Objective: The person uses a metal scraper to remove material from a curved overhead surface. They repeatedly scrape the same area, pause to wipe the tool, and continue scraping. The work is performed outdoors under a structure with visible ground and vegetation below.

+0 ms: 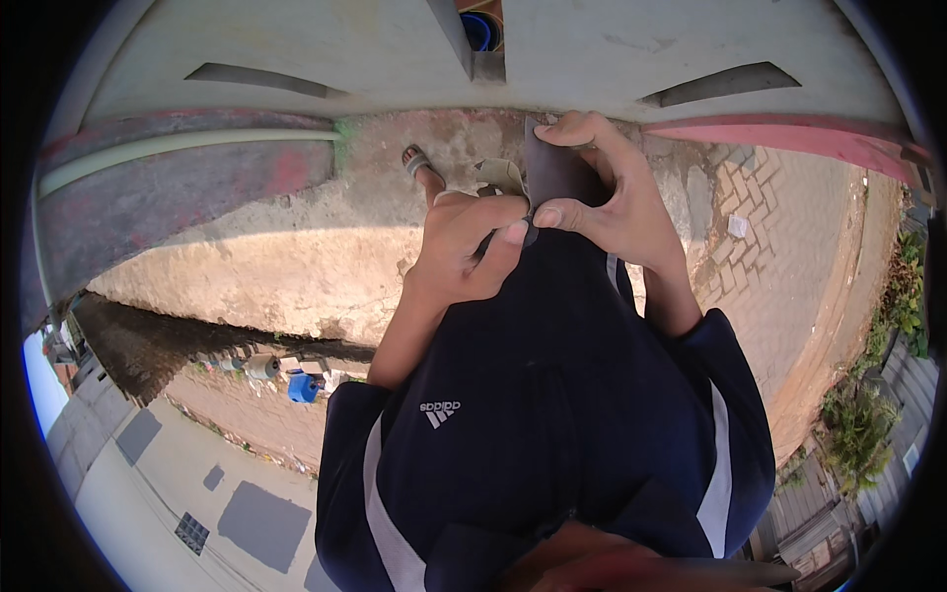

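In front of my chest, both hands grip a dark grey sheet (558, 170) that looks like sandpaper. My right hand (631, 212) holds its right side, with the thumb on the near edge and fingers curled around the far edge. The thumb and forefinger of my left hand (462, 247) pinch the sheet's lower left edge. Beyond the left knuckles, a pale beige piece (504, 176) curls up, next to the grey sheet. Whether it joins the sheet is hidden by the fingers.
A pale wall (631, 59) stands ahead, above a concrete floor (380, 138). One sandalled foot (419, 163) shows beyond my left hand. Low ledges flank the spot, the right one pink (769, 138). Paving blocks (745, 212) lie right; a blue container (303, 387) stands behind left.
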Demonstrator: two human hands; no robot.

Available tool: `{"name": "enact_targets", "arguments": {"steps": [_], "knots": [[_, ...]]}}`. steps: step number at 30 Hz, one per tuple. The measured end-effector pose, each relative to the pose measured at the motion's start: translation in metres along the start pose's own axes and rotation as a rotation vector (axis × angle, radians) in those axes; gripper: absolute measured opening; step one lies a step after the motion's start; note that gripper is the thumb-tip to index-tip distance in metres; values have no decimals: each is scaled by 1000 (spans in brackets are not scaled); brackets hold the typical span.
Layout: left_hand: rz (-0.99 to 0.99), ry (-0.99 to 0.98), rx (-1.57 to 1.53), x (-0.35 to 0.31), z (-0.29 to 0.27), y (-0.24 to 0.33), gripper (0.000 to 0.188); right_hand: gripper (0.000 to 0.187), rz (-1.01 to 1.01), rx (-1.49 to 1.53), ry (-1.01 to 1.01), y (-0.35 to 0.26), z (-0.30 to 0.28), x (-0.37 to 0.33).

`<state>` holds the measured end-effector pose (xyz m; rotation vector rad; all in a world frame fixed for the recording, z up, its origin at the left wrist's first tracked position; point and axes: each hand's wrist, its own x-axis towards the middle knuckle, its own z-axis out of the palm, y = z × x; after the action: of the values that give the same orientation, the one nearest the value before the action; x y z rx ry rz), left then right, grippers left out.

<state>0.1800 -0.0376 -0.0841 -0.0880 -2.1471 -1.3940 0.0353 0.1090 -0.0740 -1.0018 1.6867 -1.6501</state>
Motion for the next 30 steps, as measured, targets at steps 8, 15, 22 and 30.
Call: {"name": "enact_targets", "arguments": {"steps": [8,15,22,30], "knots": [[-109,68,17,37,-25,-4,10,61,295,337,204,42,-32,6],[70,147,-38,192,-100,36,20,48,687,47,255,216,-68,-15],[-3,122,85,327,-209,71,44,38,1228,45,685,453,-93,-214],[-212,363,1081,367,-278,24,44,45,1438,484,990,459,-57,-353]]}}
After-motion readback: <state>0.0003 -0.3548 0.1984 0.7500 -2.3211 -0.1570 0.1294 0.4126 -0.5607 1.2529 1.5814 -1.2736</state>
